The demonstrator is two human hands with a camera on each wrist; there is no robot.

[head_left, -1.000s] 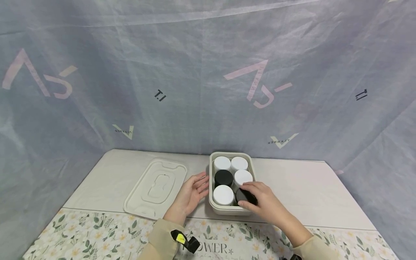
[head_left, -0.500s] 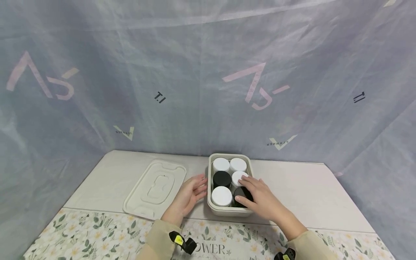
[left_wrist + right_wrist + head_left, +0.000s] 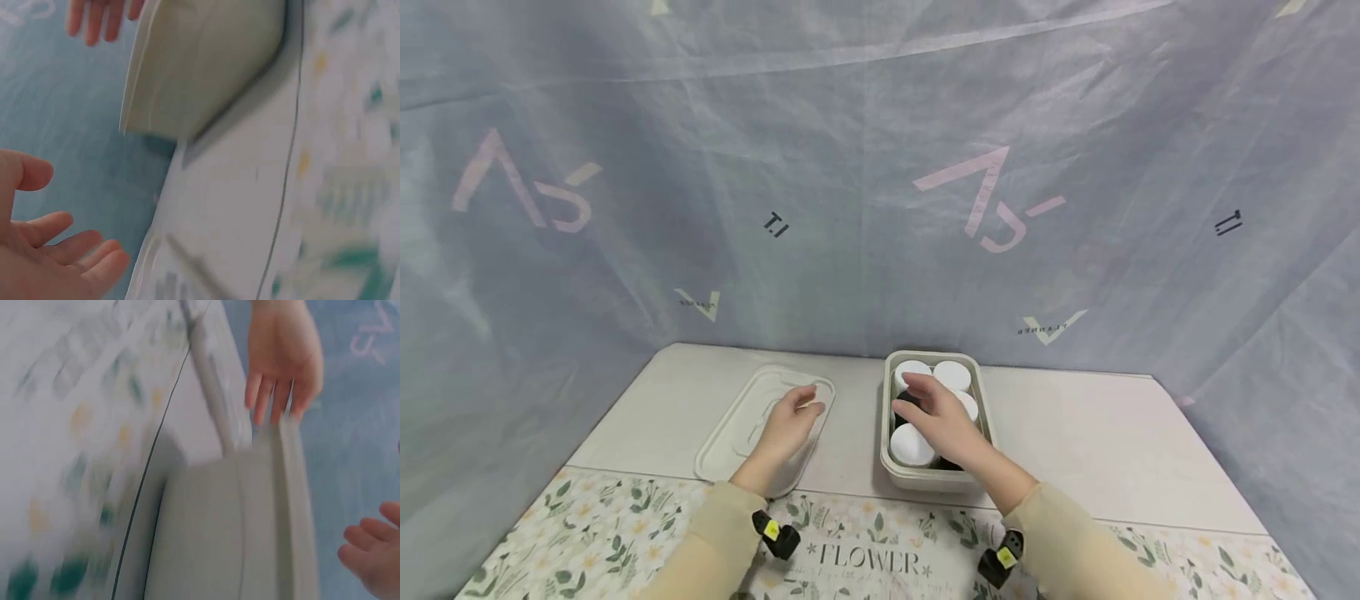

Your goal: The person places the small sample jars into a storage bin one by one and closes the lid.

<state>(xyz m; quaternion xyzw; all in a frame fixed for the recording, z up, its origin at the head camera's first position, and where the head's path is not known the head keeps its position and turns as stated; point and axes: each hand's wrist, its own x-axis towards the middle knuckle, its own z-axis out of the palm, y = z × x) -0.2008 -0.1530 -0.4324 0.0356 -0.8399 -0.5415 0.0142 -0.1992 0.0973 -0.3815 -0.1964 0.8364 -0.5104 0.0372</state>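
A cream bin (image 3: pixel 936 481) holds several round jars in two columns. Some have white lids, such as the near-left jar (image 3: pixel 912 446); two are black, one the middle-left black jar (image 3: pixel 904 410). Above them hovers my right hand (image 3: pixel 946 423), thumb and fingers apart and nothing between; it partly covers the jars, the near-right black one most. To the left, my left hand (image 3: pixel 786 429) is over the cream lid (image 3: pixel 730 437), fingers loosely bent, holding nothing. The left wrist view shows my left hand (image 3: pixel 69 259) apart from the bin's outer wall (image 3: pixel 206 69).
A pale board (image 3: pixel 1075 442) carries the bin and lid. In front lies a floral cloth (image 3: pixel 865 533) printed with "FLOWER". A grey-blue fabric curtain (image 3: pixel 865 167) rises behind and along both sides.
My right hand has lifted off the near-right black jar and moved left over the bin. My left hand has left the bin's side and moved left over the lid.
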